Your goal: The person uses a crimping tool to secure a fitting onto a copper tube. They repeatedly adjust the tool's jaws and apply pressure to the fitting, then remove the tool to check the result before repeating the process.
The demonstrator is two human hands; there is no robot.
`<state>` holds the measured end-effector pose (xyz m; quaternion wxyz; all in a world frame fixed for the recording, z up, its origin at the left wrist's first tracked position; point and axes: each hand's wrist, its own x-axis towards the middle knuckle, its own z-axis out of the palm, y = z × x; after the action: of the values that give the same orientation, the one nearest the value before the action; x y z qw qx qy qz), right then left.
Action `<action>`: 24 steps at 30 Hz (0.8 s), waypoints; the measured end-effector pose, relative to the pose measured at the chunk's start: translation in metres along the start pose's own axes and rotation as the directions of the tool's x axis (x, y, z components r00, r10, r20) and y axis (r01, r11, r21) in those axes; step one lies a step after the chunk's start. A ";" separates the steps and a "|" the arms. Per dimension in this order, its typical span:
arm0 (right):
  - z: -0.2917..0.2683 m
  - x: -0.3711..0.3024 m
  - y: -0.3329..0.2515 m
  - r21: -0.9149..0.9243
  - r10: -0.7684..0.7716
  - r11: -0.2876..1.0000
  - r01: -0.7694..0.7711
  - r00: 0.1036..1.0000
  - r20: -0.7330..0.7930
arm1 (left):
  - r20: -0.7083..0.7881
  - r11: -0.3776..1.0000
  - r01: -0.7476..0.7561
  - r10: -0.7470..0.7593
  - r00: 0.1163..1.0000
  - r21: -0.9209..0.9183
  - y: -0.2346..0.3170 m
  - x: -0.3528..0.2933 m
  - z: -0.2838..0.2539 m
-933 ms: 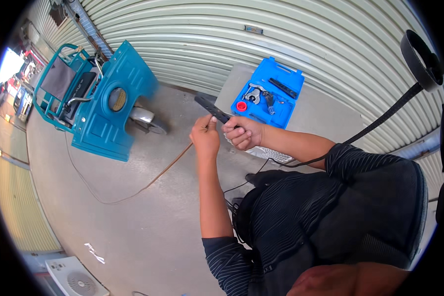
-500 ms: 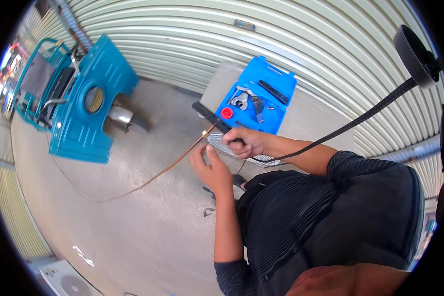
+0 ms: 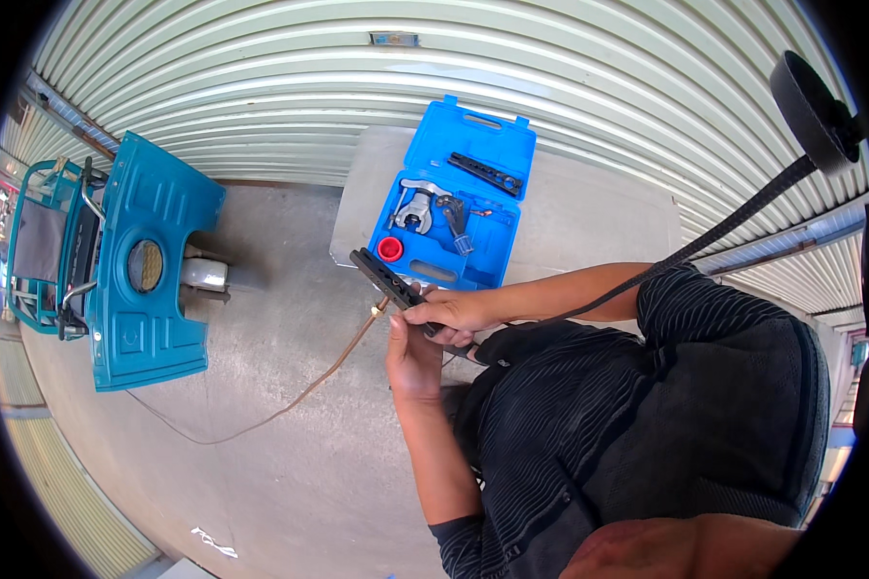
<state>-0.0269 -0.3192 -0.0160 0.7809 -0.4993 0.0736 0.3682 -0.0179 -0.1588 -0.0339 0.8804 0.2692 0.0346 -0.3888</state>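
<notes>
A black flaring bar [image 3: 386, 278] with a row of holes is in my right hand [image 3: 451, 314], closed round its near end with the thumb along it. My left hand [image 3: 415, 362] is against the underside of the bar, thumb up beside it; its fingers go behind the bar and are mostly hidden. A thin copper tube [image 3: 333, 369] with a brass flare nut [image 3: 377, 310] runs up to the bar from the lower left. Whether the bar is clamped on the tube does not show.
An open blue tool case [image 3: 512, 241] lies on a grey table [image 3: 599, 207], holding a flaring yoke [image 3: 415, 210], a tube cutter [image 3: 455, 224], a red round cap [image 3: 389, 249] and a second bar [image 3: 486, 175]. A teal vehicle [image 3: 154, 289] stands left. A black strap [image 3: 714, 227] hangs over my right arm.
My left hand has come up from beside the tube to the bar. The bar and my right hand have moved slightly down and left, and the whole view has turned.
</notes>
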 end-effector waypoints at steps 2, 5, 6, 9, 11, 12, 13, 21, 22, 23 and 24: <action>-0.006 -0.004 0.003 -0.044 0.059 0.997 -0.059 0.998 0.016 | -0.033 0.998 -0.055 0.056 0.998 0.023 -0.002 0.004 0.005; -0.031 -0.021 0.001 -0.067 0.144 0.988 -0.140 0.988 0.056 | -0.066 0.995 -0.097 0.099 0.993 0.037 -0.008 0.012 -0.003; -0.037 -0.032 -0.013 -0.341 0.048 0.938 -0.056 0.998 -0.030 | -0.115 0.994 -0.100 0.104 0.988 0.040 -0.010 0.014 -0.009; -0.109 -0.048 -0.038 -0.731 -0.289 0.674 -0.110 0.871 -0.397 | -0.177 0.997 -0.078 0.082 0.981 0.030 -0.002 0.007 0.001; -0.188 -0.049 -0.030 -0.817 -0.596 0.374 -0.438 0.561 -0.574 | -0.195 0.997 -0.054 0.063 0.979 0.053 0.001 0.005 0.004; -0.215 -0.052 -0.026 -0.804 -0.655 0.295 -0.517 0.503 -0.564 | -0.192 0.997 -0.064 0.072 0.979 0.049 0.001 0.005 0.007; -0.220 -0.052 -0.028 -0.778 -0.709 0.212 -0.592 0.455 -0.539 | -0.197 0.996 -0.077 0.083 0.977 0.038 -0.002 0.004 0.007; -0.262 -0.049 -0.045 -0.811 -0.464 0.159 -0.563 0.682 -0.564 | -0.114 0.991 -0.109 0.100 0.988 -0.072 -0.013 0.005 -0.002; -0.268 -0.048 -0.049 -0.814 -0.418 0.178 -0.552 0.707 -0.571 | -0.103 0.990 -0.118 0.110 0.989 -0.071 -0.012 0.003 0.000; -0.280 -0.049 -0.047 -0.826 -0.440 0.119 -0.551 0.717 -0.541 | -0.089 0.993 -0.092 0.086 0.992 -0.073 -0.009 0.001 0.004; -0.290 -0.048 -0.042 -0.834 -0.460 0.059 -0.549 0.727 -0.511 | -0.074 0.995 -0.066 0.060 0.995 -0.075 -0.005 -0.001 0.009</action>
<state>0.0390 -0.5948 -0.1048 0.1079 -0.9812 0.0991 0.1255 -0.0234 -0.1651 -0.0275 0.9002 0.2498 0.0723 -0.3493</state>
